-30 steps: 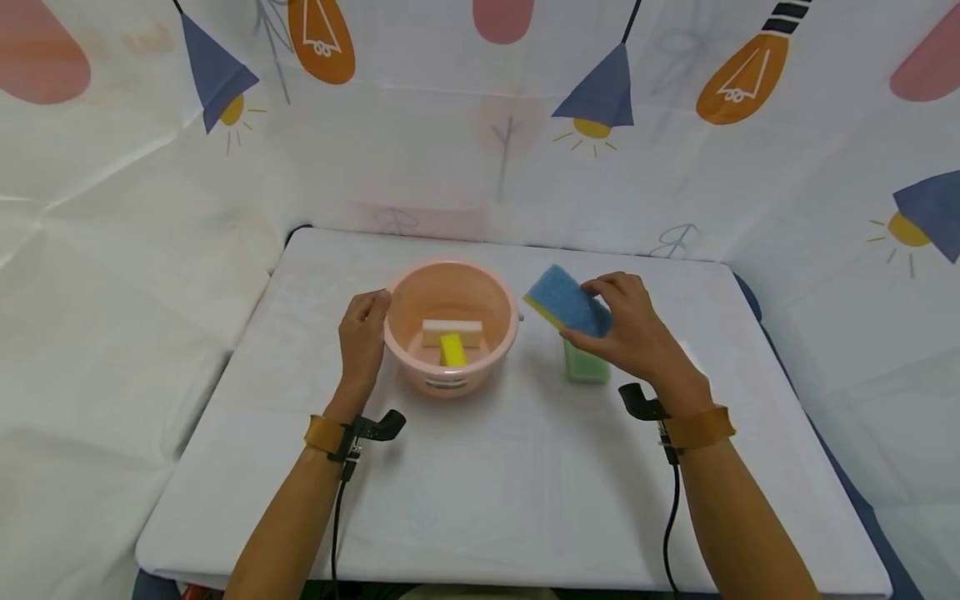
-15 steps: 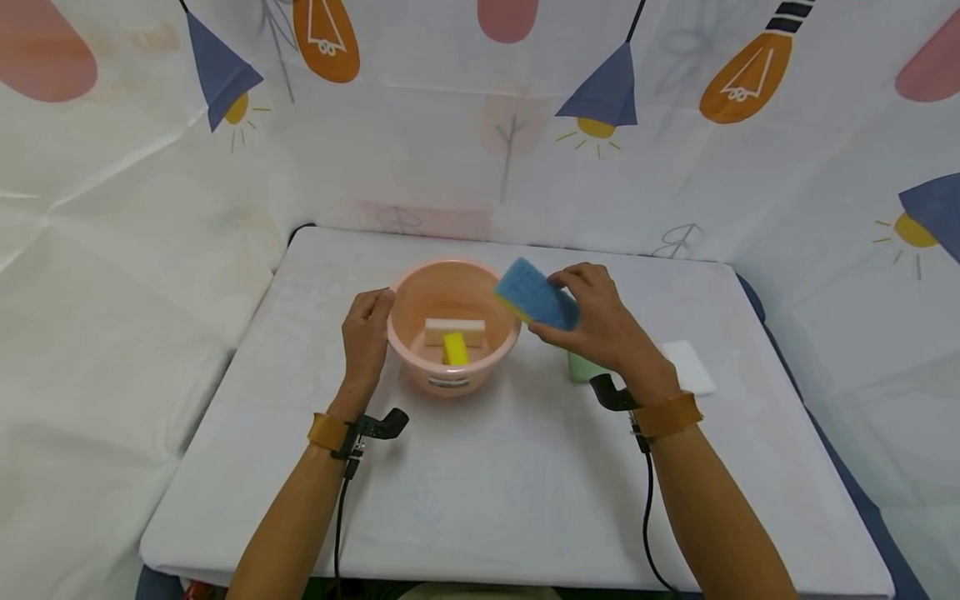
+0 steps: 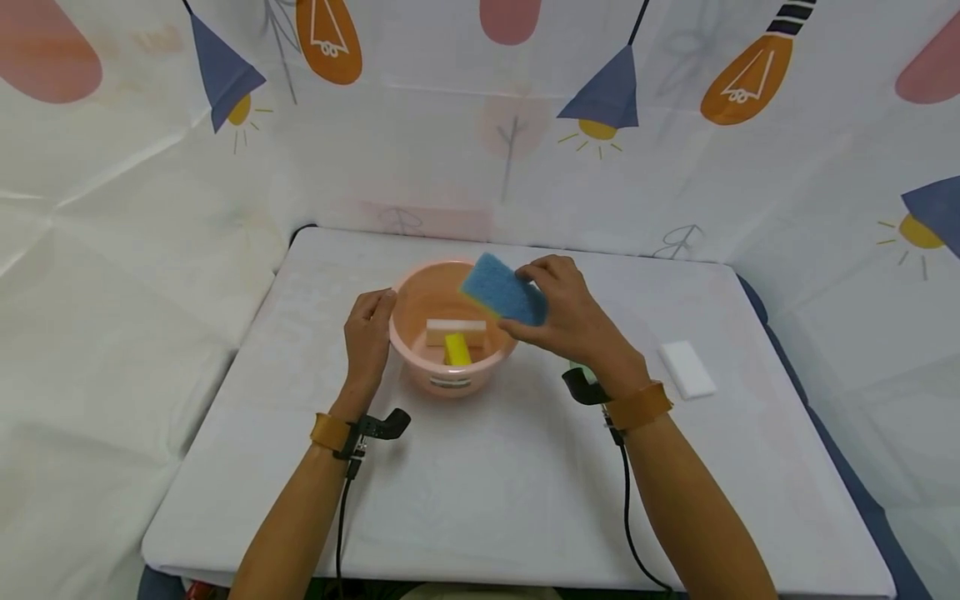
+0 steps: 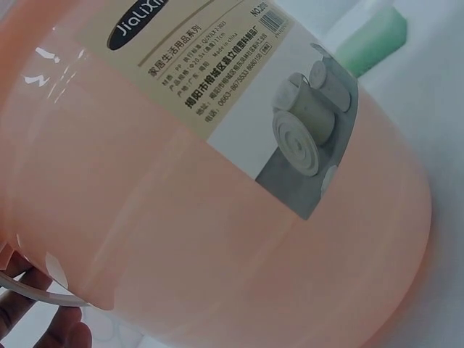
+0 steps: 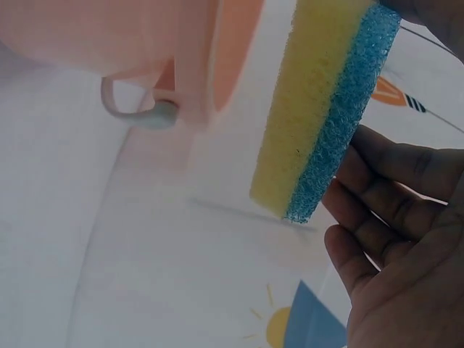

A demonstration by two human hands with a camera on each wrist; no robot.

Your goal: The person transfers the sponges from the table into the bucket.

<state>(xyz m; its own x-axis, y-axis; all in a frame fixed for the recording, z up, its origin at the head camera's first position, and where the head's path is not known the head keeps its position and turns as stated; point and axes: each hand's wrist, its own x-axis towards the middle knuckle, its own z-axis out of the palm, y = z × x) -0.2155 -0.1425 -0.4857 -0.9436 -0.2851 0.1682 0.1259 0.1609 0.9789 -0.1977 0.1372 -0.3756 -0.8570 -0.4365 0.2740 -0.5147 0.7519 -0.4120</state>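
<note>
A peach plastic bucket stands on the table. At its left side my left hand grips the rim; in the left wrist view, fingers curl about its pale handle. Inside lie a white block and a yellow block. My right hand pinches a blue-and-yellow scrub sponge by its edges, tilted over the bucket's right rim. The right wrist view shows the sponge's yellow side turned to the bucket, apart from it.
Under my right forearm a green sponge is mostly hidden; it shows better in the left wrist view. A white flat block lies to the right on the white table. A patterned sheet hangs behind.
My right hand has carried the scrub sponge leftward, from beside the bucket to over its right rim. The white block at right has come into view. My left hand stays at the bucket.
</note>
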